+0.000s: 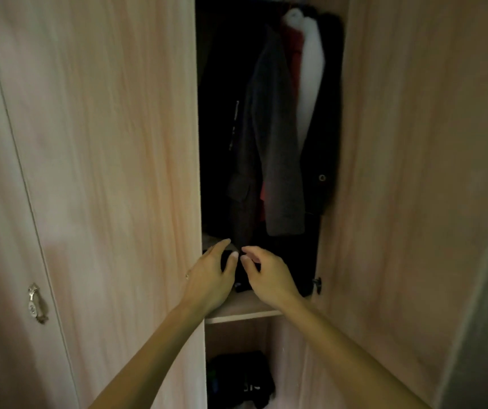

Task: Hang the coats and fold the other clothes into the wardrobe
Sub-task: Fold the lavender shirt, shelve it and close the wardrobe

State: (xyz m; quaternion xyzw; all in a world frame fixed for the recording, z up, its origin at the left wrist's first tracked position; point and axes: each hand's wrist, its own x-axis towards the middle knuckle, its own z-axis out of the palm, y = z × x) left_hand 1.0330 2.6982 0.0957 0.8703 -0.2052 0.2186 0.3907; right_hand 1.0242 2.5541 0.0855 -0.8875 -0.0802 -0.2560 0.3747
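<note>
A person stands at an open wardrobe (104, 172), both bare arms reaching into the narrow gap between its pale wooden doors. On the shelf (242, 315) below the hanging rail lies a dark folded garment (242, 279), close to the near edge, between the two hands. The left hand (211, 274) cups over its left side, fingers (222, 245) curved and thumb set against the cloth; whether it pinches or only rests there cannot be told in the gloom. The right hand (267, 274) hovers just beside it, fingers bent loosely, nothing seen between them. The garment looks soft, light and limp, so it would likely sag if lifted by one corner; taking it from both sides under the fold seems best. Its visible part runs from the near edge back into the wardrobe, but its far end merges with shadow. Above hang a grey coat (275, 157) and other coats. More dark clothes (242, 379) lie in the compartment below
</note>
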